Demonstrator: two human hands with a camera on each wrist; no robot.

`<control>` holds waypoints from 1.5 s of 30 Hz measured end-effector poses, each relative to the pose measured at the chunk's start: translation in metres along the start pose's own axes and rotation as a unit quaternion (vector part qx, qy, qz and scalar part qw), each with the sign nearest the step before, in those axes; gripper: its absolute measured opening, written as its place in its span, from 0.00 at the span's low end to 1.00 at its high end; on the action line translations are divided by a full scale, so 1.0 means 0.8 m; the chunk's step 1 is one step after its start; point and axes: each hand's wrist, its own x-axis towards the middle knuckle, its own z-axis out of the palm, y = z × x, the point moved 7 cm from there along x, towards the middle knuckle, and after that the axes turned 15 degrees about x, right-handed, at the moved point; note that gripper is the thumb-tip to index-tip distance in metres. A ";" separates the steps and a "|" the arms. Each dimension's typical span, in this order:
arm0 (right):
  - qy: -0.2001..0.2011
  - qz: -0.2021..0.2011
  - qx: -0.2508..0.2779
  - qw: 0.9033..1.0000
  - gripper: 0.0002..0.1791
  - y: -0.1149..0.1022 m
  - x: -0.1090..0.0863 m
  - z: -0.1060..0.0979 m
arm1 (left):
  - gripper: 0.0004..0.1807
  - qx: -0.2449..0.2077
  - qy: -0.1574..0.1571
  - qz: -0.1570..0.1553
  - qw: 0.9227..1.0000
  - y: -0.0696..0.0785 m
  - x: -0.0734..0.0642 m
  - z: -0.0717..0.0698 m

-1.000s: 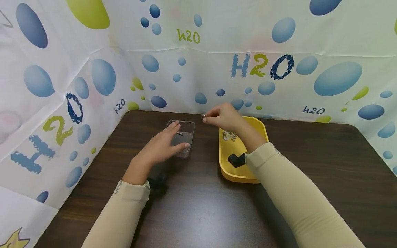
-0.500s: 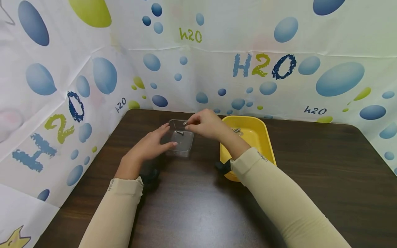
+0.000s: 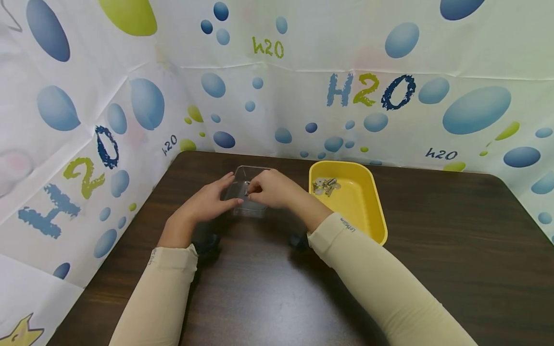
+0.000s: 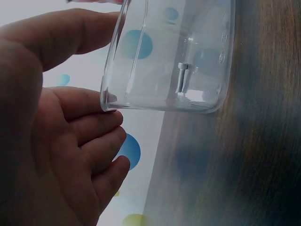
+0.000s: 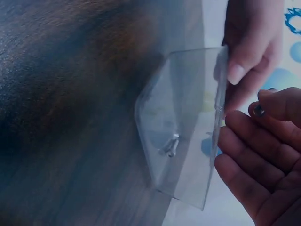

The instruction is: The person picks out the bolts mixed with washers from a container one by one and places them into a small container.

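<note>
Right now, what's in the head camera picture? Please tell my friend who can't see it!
A right hand pinches a small silver metal piece over a clear rectangular plastic box, with the left hand spread at its left edge. To the right, a yellow rectangular tray holds shiny metal pieces on the dark brown table.

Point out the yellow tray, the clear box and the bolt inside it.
Yellow tray [image 3: 356,202]: head view, bare part of its floor.
Clear box [image 4: 155,80]: left wrist view, its see-through wall.
Bolt [image 4: 180,81]: left wrist view, middle of its shank.
</note>
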 end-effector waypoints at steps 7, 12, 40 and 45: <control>-0.034 0.019 -0.032 0.999 0.11 -0.002 0.004 0.018 | 0.46 -0.019 -0.008 0.004 1.000 0.000 -0.002 0.001; -0.038 0.016 -0.056 0.998 0.11 -0.002 0.008 0.026 | 0.46 -0.034 -0.008 0.008 0.999 0.000 -0.002 0.003; -0.037 0.056 -0.072 0.995 0.13 0.010 0.022 0.036 | 0.46 -0.063 -0.019 0.021 0.998 -0.002 0.002 0.002; -0.036 0.052 -0.073 0.995 0.13 0.011 0.022 0.038 | 0.46 -0.059 -0.019 0.019 0.998 -0.003 0.000 0.003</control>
